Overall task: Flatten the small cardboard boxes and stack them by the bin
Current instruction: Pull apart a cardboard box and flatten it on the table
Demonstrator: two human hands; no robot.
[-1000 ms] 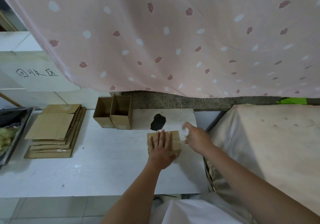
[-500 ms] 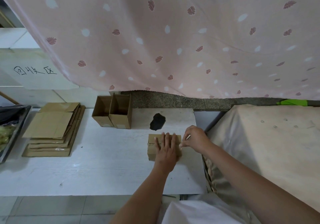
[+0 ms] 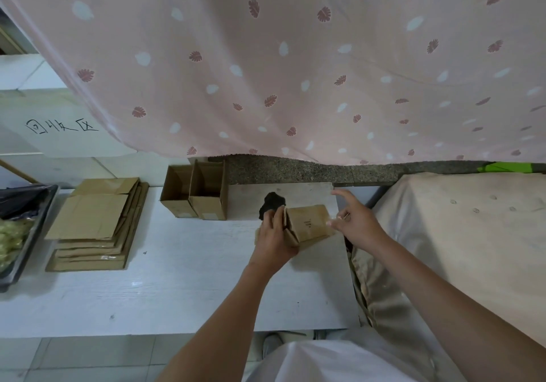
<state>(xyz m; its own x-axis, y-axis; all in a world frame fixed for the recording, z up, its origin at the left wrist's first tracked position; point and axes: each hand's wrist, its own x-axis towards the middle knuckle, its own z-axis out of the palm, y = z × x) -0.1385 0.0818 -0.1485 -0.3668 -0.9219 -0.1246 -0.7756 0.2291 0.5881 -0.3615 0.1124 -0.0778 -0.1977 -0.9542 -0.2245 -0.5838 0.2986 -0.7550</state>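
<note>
From the head camera, a white bench point(image 3: 165, 290) runs left to right below a pink curtain point(image 3: 295, 65) printed with dark red leaves and pale ovals.

Near the bench's right end the left hand point(image 3: 273, 238) grips a small cardboard box point(image 3: 307, 225) at its left end, fingers curled over the top edge and thumb side against the folded flaps. The box is tipped up off the bench. A short handwritten mark in dark ink sits on its upper face, too small to read.

The right hand point(image 3: 353, 222) is just beside the box's right end. Its forefinger and thumb meet around a scrap of clear tape at the box's corner, while another finger points up and away; the remaining fingers are loosely curled.

Behind the box lies a dark crumpled lump point(image 3: 271, 203) on the bench. To its left stand two open boxes point(image 3: 196, 192), side by side and touching, each with a pale label low on its front, unreadable.

Farther left is a stack of flattened boxes point(image 3: 94, 228). At the far left edge a metal tray point(image 3: 29, 234) holds something pale green and a black bag.

On the white wall above, handwritten black characters point(image 3: 60, 126) read "回收区".

A beige covered surface point(image 3: 461, 234) lies to the right of the bench.
</note>
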